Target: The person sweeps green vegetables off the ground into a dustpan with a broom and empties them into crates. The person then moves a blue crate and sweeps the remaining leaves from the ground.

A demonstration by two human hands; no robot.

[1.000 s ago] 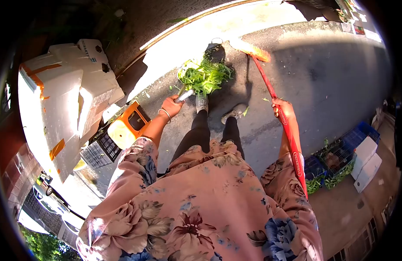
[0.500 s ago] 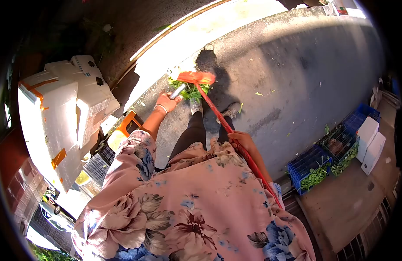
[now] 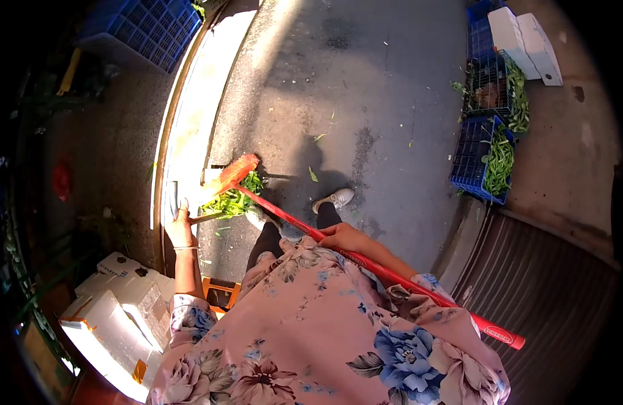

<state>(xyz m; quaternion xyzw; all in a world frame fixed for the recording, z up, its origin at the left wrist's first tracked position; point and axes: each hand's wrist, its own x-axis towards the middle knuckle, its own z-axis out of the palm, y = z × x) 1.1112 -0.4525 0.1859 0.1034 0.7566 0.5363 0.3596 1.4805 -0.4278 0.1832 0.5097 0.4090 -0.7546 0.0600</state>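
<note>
At the left, my left hand (image 3: 181,228) is closed around a metal handle (image 3: 174,196), which belongs to a dustpan mostly hidden under greens. Green leaves (image 3: 229,202) lie heaped beside that hand, near my left shoe. A red broom (image 3: 284,217) slants across my body, its orange-red bristles (image 3: 234,171) resting over the leaves. My right hand (image 3: 340,237) is closed around the broom's handle near my waist. The handle's far end sticks out at the lower right.
Blue crates (image 3: 475,156) with greens and white foam boxes (image 3: 517,42) line the right side. Another blue crate (image 3: 146,30) is at the upper left. White boxes (image 3: 116,307) and an orange stool (image 3: 220,295) are at the lower left. Loose leaves (image 3: 313,175) dot the ground.
The view has turned, so the right-hand crates appear higher. The broom has swung from the right over to the leaves. Both hands keep their hold, and the left now appears farther left.
</note>
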